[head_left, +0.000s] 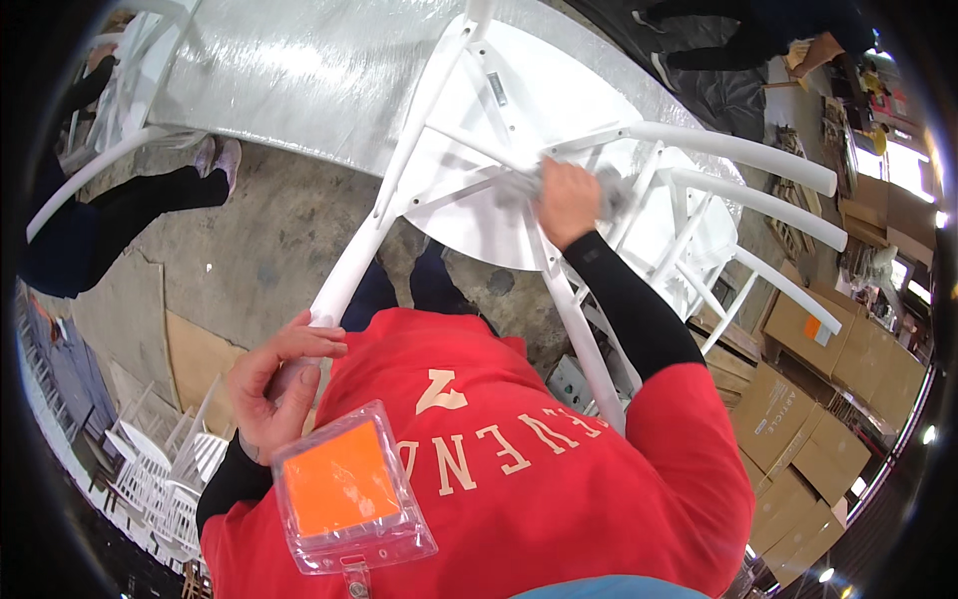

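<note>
Cardboard boxes (798, 419) stacked right; white chairs (160, 469) lower left; possibly plastic-wrapped sheet (299, 70) above.

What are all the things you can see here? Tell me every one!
chair: one, white, upside down in front of the person
cloth: one, grey, under the right hand on the chair
plastic sheet: one, clear, across the floor at the top
cardboard boxes: several, brown, stacked at right
stacked chairs: several, white, lower left
badge pouch: one, clear with orange card, on the red shirt
other people: two, dark trousers, left and top right
left hand: holds a chair leg
right hand: presses the cloth
</note>
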Action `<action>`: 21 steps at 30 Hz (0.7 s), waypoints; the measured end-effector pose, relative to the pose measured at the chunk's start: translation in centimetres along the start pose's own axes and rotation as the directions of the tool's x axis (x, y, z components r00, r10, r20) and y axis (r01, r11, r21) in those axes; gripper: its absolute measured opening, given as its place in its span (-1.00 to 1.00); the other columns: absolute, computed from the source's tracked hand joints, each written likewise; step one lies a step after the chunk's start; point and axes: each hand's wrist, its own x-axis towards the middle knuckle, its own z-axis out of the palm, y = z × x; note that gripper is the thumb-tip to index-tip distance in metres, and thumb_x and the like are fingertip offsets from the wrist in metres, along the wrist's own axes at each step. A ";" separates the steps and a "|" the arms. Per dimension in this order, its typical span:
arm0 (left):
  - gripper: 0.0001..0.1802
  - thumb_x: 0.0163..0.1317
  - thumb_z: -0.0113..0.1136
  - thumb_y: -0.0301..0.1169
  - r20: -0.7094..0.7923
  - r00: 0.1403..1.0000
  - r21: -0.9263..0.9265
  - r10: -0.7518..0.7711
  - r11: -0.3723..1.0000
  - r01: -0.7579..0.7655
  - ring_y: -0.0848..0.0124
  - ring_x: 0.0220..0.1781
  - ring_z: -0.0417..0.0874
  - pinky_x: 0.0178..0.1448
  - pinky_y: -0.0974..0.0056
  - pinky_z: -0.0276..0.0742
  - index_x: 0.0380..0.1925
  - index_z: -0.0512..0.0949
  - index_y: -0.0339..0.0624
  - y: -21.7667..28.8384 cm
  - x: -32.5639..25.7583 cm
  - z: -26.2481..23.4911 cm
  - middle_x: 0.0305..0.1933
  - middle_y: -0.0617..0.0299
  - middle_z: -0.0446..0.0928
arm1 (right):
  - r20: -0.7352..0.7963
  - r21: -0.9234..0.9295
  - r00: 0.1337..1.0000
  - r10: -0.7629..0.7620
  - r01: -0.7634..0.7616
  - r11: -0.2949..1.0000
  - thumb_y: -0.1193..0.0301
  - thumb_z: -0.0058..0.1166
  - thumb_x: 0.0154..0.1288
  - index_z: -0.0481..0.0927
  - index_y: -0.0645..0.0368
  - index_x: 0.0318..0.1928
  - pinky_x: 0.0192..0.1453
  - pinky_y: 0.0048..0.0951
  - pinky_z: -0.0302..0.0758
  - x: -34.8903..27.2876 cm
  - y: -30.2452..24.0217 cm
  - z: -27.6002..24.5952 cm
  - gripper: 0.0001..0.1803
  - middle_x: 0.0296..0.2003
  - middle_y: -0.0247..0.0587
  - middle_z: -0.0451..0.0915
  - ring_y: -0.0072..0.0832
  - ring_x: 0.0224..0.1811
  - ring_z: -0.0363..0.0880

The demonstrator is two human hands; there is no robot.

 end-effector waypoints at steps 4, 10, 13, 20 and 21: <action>-0.77 0.23 0.03 -0.60 0.016 1.000 0.003 -0.013 1.000 0.013 0.16 0.12 0.69 0.52 -0.11 0.20 -0.17 0.62 -0.35 0.9 0.4 0.0 -0.12 0.02 0.70 | 0.025 0.185 0.988 -0.155 0.148 0.971 0.17 0.23 0.20 0.50 0.17 -0.14 -0.15 -0.16 0.54 11.5 -8.9 1.8 -0.62 -0.33 -0.09 0.67 -0.16 -0.23 0.70; -0.72 0.18 0.08 -0.59 -0.069 0.995 0.127 -0.065 0.989 0.074 0.18 0.10 0.70 0.47 -0.01 0.28 -0.11 0.63 -0.33 0.6 -0.3 -0.1 -0.12 0.03 0.70 | -0.171 0.226 0.953 -0.250 0.285 0.931 0.37 0.13 0.12 0.51 0.09 -0.31 -0.25 -0.15 0.46 5.4 -2.4 2.7 -0.87 -0.43 -0.18 0.56 -0.20 -0.36 0.60; -0.71 0.16 0.12 -0.61 -0.094 0.995 0.119 0.039 0.992 -0.028 0.21 0.03 0.72 0.34 0.13 0.43 -0.10 0.64 -0.31 -0.4 -0.7 -0.2 -0.12 0.03 0.70 | 0.159 0.107 0.966 -0.203 0.187 0.976 0.31 0.20 0.13 0.57 0.13 -0.11 -0.13 -0.11 0.53 -1.2 6.2 -1.1 -0.69 -0.27 -0.11 0.65 -0.06 -0.18 0.64; -0.70 0.10 0.16 -0.67 -0.161 0.979 0.058 0.121 0.992 -0.113 0.20 -0.09 0.73 0.05 0.29 0.55 -0.12 0.63 -0.30 -0.7 -0.3 0.3 -0.13 0.02 0.68 | -0.064 0.110 0.933 -0.354 0.359 0.927 0.43 0.26 -0.02 0.60 0.05 -0.13 -0.24 -0.24 0.56 12.5 2.3 -4.2 -0.65 -0.24 -0.13 0.63 -0.15 -0.22 0.65; -0.70 0.10 0.16 -0.67 -0.162 0.979 0.053 0.121 0.992 -0.114 0.19 -0.09 0.73 0.05 0.28 0.55 -0.13 0.63 -0.30 -0.7 -0.5 0.4 -0.13 0.01 0.68 | -0.145 0.110 0.926 -0.349 0.365 0.924 0.43 0.28 -0.02 0.62 0.07 -0.16 -0.11 -0.18 0.53 15.9 -0.6 -4.3 -0.68 -0.23 -0.16 0.61 -0.12 -0.15 0.62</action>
